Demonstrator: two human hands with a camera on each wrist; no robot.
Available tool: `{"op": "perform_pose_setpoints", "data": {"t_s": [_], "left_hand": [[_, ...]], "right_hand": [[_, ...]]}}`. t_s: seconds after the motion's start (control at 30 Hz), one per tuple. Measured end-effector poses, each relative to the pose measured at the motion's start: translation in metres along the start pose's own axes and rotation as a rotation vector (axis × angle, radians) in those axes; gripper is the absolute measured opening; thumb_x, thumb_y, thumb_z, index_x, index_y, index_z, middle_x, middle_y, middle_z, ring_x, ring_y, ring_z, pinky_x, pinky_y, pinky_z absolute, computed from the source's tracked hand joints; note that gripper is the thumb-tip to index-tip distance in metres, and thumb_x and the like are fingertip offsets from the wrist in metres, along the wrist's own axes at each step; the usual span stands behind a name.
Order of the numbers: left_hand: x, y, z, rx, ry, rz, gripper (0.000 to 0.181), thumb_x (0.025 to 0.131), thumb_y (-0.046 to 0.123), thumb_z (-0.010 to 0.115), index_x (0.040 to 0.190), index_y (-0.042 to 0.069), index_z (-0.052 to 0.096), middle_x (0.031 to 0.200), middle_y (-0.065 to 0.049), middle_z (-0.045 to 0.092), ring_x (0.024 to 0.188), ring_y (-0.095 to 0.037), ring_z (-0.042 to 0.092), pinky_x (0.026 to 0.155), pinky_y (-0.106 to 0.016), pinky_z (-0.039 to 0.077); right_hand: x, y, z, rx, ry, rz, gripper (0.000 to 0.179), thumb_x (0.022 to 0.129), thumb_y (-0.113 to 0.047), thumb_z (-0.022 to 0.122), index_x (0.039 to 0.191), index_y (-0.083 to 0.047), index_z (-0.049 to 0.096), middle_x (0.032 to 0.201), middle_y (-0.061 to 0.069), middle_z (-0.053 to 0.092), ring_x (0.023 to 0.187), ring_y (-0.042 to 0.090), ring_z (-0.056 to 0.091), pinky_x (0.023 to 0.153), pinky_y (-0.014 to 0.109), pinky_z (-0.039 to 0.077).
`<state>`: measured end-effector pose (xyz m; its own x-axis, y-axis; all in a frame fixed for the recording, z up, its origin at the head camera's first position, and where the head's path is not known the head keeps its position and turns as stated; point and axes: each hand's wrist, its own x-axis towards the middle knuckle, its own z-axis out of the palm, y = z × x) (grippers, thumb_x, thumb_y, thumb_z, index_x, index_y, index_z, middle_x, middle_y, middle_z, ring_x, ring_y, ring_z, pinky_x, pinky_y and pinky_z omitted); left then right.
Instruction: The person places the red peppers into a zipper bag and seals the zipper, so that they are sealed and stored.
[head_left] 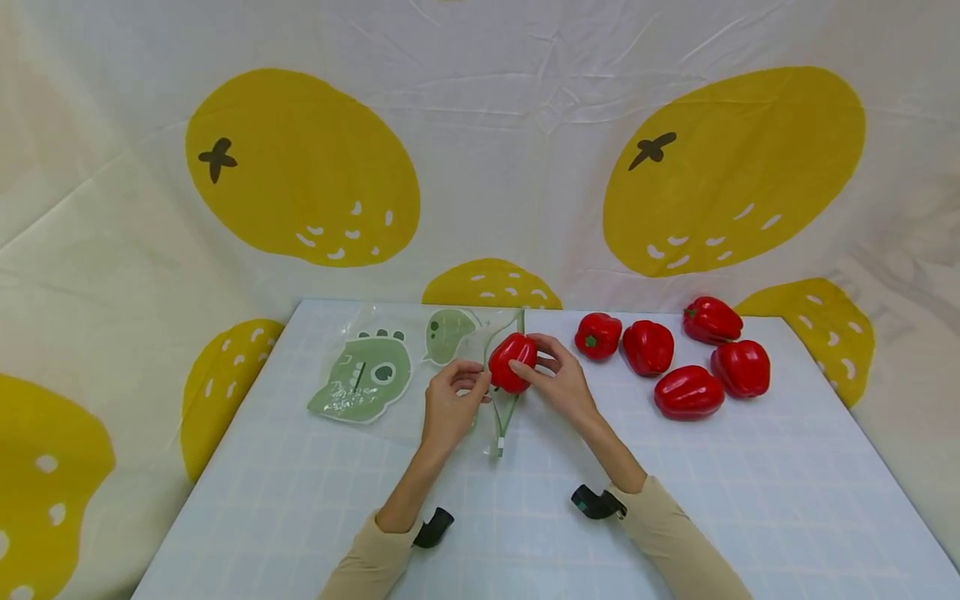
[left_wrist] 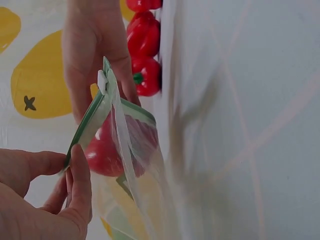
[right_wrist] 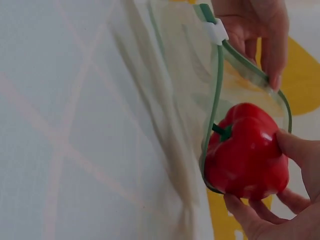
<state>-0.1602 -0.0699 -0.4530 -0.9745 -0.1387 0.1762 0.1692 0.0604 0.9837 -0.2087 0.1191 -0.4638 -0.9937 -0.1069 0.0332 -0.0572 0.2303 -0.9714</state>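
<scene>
"Where's the red pepper (head_left: 514, 360)?"

"Near the middle of the head view, at the mouth of the clear bag (head_left: 397, 367). The left wrist view shows part of it through the film."

"How would it handle?"

"Light and stiff, I'd guess. That even gloss looks like plastic, so slippery rather than fragile. Best held round its lobed sides, away from the green stem (right_wrist: 225, 132). The bag looks limp and slick; its green rim (right_wrist: 219, 65) seems the firmer place to pinch."

"And the hands?"

"The right hand (head_left: 558, 379) has thumb and fingers curved round the pepper, spread to its width. The left hand (head_left: 453, 404) pinches the green rim, thumb and fingers nearly together."

"Beyond them?"

"Five more peppers (head_left: 652, 350) lie right of centre on a pale table (head_left: 300, 500) with faint grid lines. Across the upper frame hangs a whitish cloth (head_left: 495, 167) printed with big yellow fruit shapes."
</scene>
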Motion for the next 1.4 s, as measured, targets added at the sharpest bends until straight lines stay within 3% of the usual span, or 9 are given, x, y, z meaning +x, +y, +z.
{"op": "perform_pose_setpoints", "data": {"t_s": [0.13, 0.37, 0.67, 0.87, 1.0, 1.17, 1.4], "left_hand": [[0.001, -0.001, 0.001, 0.002, 0.007, 0.013, 0.019, 0.093, 0.004, 0.074, 0.107, -0.008, 0.068, 0.095, -0.022, 0.071, 0.082, -0.046, 0.069, 0.065, -0.031, 0.062], [0.001, -0.003, 0.003, 0.064, 0.006, 0.023, 0.015, 0.093, 0.006, 0.075, 0.102, -0.004, 0.069, 0.092, -0.016, 0.072, 0.078, -0.032, 0.070, 0.065, -0.024, 0.061], [-0.001, -0.007, 0.004, 0.235, -0.006, 0.090, 0.009, 0.092, 0.003, 0.074, 0.098, -0.001, 0.070, 0.085, -0.010, 0.071, 0.075, -0.021, 0.067, 0.064, -0.022, 0.059], [-0.006, -0.005, 0.003, 0.406, -0.109, 0.086, 0.019, 0.088, 0.004, 0.078, 0.102, 0.000, 0.066, 0.083, -0.006, 0.068, 0.075, -0.017, 0.065, 0.070, -0.024, 0.058], [-0.009, -0.004, 0.004, 0.468, -0.166, 0.086, 0.023, 0.084, -0.001, 0.076, 0.103, -0.001, 0.063, 0.080, -0.006, 0.066, 0.073, -0.017, 0.065, 0.069, -0.025, 0.058], [-0.008, -0.003, 0.004, 0.427, -0.112, 0.123, 0.020, 0.084, -0.007, 0.071, 0.102, -0.001, 0.064, 0.081, -0.007, 0.065, 0.074, -0.018, 0.066, 0.068, -0.024, 0.058], [-0.007, 0.001, 0.005, 0.359, -0.037, 0.168, 0.014, 0.090, -0.002, 0.071, 0.103, 0.002, 0.067, 0.089, -0.007, 0.069, 0.079, -0.020, 0.066, 0.069, -0.023, 0.059]], "right_hand": [[0.001, 0.002, 0.004, -0.012, 0.001, -0.020, 0.067, 0.088, -0.030, 0.082, 0.146, -0.018, 0.051, 0.145, 0.006, 0.055, 0.130, 0.030, 0.054, 0.100, 0.046, 0.054], [0.002, 0.005, 0.011, -0.053, -0.012, -0.062, 0.068, 0.088, -0.024, 0.083, 0.147, -0.014, 0.050, 0.146, 0.010, 0.055, 0.131, 0.032, 0.053, 0.103, 0.045, 0.052], [0.008, 0.012, 0.016, -0.077, -0.009, -0.082, 0.062, 0.090, -0.026, 0.081, 0.144, -0.015, 0.052, 0.142, 0.007, 0.057, 0.127, 0.029, 0.056, 0.103, 0.042, 0.052], [0.009, 0.013, 0.017, -0.064, -0.013, -0.105, 0.060, 0.092, -0.022, 0.079, 0.144, -0.010, 0.052, 0.142, 0.012, 0.058, 0.126, 0.032, 0.056, 0.104, 0.044, 0.052], [0.007, 0.008, 0.017, -0.055, -0.014, -0.111, 0.062, 0.093, -0.019, 0.078, 0.146, -0.005, 0.051, 0.143, 0.018, 0.056, 0.128, 0.037, 0.056, 0.104, 0.047, 0.051], [0.007, 0.009, 0.017, -0.090, -0.018, -0.091, 0.064, 0.094, -0.024, 0.076, 0.150, -0.007, 0.049, 0.143, 0.018, 0.057, 0.124, 0.037, 0.059, 0.101, 0.048, 0.054], [0.009, 0.012, 0.021, -0.170, -0.030, -0.038, 0.066, 0.095, -0.038, 0.074, 0.150, -0.012, 0.046, 0.143, 0.013, 0.056, 0.123, 0.033, 0.058, 0.096, 0.044, 0.057]]}}
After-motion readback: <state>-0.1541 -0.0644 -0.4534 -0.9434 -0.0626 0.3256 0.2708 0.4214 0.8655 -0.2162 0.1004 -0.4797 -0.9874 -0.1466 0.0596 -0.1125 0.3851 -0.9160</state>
